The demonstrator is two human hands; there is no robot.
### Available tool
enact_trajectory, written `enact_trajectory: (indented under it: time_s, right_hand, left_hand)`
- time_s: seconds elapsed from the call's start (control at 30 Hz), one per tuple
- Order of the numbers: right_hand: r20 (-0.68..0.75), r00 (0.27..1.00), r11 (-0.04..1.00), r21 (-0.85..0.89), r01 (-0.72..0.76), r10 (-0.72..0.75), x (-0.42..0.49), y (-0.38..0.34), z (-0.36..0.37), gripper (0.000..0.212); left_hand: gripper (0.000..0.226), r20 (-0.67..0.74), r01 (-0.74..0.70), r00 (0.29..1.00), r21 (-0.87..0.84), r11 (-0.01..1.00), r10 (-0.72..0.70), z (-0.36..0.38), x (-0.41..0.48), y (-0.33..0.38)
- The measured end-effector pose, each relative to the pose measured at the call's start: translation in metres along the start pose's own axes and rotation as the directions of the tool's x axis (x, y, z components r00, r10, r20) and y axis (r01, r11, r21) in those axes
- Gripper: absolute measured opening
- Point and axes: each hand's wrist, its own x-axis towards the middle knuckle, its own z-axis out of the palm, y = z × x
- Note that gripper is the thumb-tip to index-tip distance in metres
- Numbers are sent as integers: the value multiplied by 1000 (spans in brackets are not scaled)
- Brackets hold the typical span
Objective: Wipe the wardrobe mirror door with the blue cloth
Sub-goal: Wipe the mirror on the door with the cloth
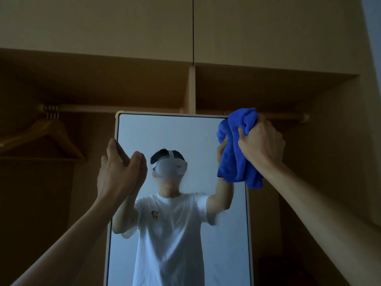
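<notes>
A tall mirror door (165,133) in a pale frame stands in front of an open wooden wardrobe. My right hand (262,141) is shut on a bunched blue cloth (235,153), pressed at the mirror's top right corner, over the right frame edge. The cloth hangs down below my fist. My left hand (119,168) grips the mirror's left frame edge, thumb on the outer side and fingers curled over the glass. The glass reflects a person in a white T-shirt wearing a headset.
The wardrobe has a hanging rail (123,108) just behind the mirror's top, with wooden hangers (47,133) at the left. A vertical divider (192,89) rises above the mirror. Closed upper cabinet doors (103,27) fill the top. A dark object (276,269) sits low at the right.
</notes>
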Motion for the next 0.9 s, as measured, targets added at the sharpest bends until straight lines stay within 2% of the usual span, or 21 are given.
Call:
enact_trajectory:
  time_s: [0.27,0.53,0.67,0.9]
  right_hand:
    - [10,1000,1000,20,22,-22,-9,-29,9,36]
    - [61,995,995,58,76,-80,-20,-82,18,36]
    - [45,994,994,52,100,-102,-28,-113,27,33]
    - [34,986,981,107,159,-164,-43,-180,40,37]
  left_hand:
    - [81,-5,-22,1000,-87,996,22,1,-4,-8]
    - [64,83,-19,996,-155,988,33,-12,2,-13]
    - [45,141,-41,987,-231,972,75,-23,3,-12]
    - [42,191,-22,978,-326,945,88,-35,3,-10]
